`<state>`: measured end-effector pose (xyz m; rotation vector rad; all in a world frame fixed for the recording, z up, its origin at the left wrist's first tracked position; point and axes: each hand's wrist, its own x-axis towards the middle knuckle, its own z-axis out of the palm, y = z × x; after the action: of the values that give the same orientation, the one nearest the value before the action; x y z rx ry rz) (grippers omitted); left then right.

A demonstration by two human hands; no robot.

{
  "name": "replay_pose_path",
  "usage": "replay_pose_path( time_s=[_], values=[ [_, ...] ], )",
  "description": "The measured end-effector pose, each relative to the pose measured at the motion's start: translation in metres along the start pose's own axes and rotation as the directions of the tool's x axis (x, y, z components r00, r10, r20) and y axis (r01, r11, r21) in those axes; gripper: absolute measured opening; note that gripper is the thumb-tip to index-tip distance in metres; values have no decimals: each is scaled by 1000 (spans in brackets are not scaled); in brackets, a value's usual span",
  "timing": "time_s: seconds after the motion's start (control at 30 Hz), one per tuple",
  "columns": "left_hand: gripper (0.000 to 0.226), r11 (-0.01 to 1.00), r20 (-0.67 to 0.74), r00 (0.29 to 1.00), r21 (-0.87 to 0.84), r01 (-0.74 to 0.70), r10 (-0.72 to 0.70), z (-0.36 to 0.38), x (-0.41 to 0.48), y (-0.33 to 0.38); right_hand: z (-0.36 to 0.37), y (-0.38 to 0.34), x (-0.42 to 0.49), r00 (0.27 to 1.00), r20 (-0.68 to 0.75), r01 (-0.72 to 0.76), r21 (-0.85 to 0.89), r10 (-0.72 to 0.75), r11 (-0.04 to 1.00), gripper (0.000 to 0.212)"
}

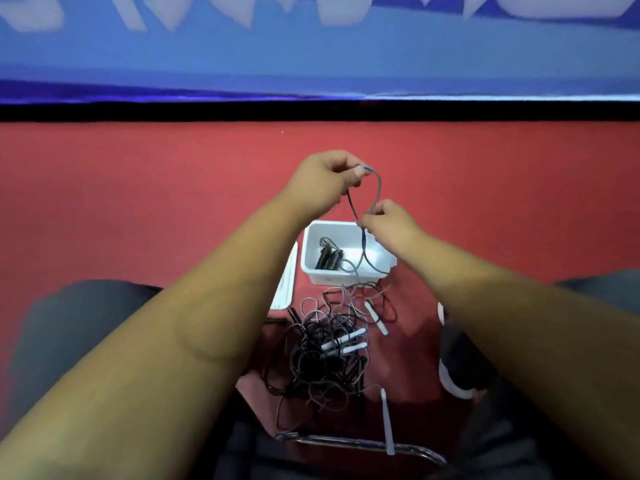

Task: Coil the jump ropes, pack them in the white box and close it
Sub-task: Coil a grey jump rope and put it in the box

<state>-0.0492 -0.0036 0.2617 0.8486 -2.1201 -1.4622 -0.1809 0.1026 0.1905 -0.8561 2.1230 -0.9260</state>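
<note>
Our left hand (322, 178) pinches the top of a grey rope (379, 188) and our right hand (391, 223) pinches it lower, above the open box (311, 247) on the floor (173, 202). One coil (329, 258) lies inside. A tangle (329, 355) lies just on our side of the box, with the lid (285, 289) beside it.

One white box (309, 252), one lid (286, 285), and at least four white handles (376, 315).

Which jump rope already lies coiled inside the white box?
The black-handled rope; the others are uncoiled, mostly a tangled pile outside the white box.
</note>
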Motion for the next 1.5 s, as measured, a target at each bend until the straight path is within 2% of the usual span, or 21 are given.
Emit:
replay_pose_path(
  time_s=[0.1,0.2,0.33,0.5,0.63,0.73,0.77,0.83,0.9,0.97,1.07,1.23,1.43,1.5],
  values=[
    [9,998,-40,999,-60,-22,20,-14,-2,40,-15,-21,-15,993,73,78,122,-87,989,19],
    [13,993,-114,993,-115,-40,27,-28,-3,76,-25,-38,-26,981,134,116,196,-144,974,17],
    [14,978,-204,979,-201,-50,8,-46,-1,105,-33,-53,-41,980,118,127,267,-163,955,13],
    [17,997,-304,953,-68,-30,8,-62,3,103,-43,-73,-56,981,55,153,381,-188,912,13],
    [20,997,-305,951,-74,34,-55,-63,4,75,-51,-87,-63,985,55,117,495,-166,861,13],
    [13,974,-213,954,-130,188,-212,-53,2,51,-54,-93,-61,993,33,73,565,-111,822,12],
    [13,954,-129,951,-150,260,-280,-49,0,42,-55,-95,-60,996,24,56,598,-87,800,12],
    [31,926,117,930,-107,362,-350,-38,-8,26,-56,-98,-56,999,14,19,680,-40,733,16],
    [48,928,346,876,-34,371,-337,-25,-18,10,-57,-98,-50,1000,8,0,753,-9,658,16],
    [56,923,460,819,0,385,-342,-14,-23,-4,-58,-95,-41,1000,-1,-9,789,16,615,14],
    [48,932,500,800,47,358,-332,-3,-19,-19,-56,-82,-25,998,18,-51,842,67,537,11],
    [25,962,470,840,118,245,-271,10,4,-34,-54,-62,7,979,27,-99,930,202,355,7],
    [26,960,490,826,125,249,-278,14,27,-37,-54,-60,37,946,14,-75,981,324,177,10],
    [26,959,489,825,120,256,-282,15,32,-37,-56,-58,42,938,23,-81,984,347,156,8]
  ],
)
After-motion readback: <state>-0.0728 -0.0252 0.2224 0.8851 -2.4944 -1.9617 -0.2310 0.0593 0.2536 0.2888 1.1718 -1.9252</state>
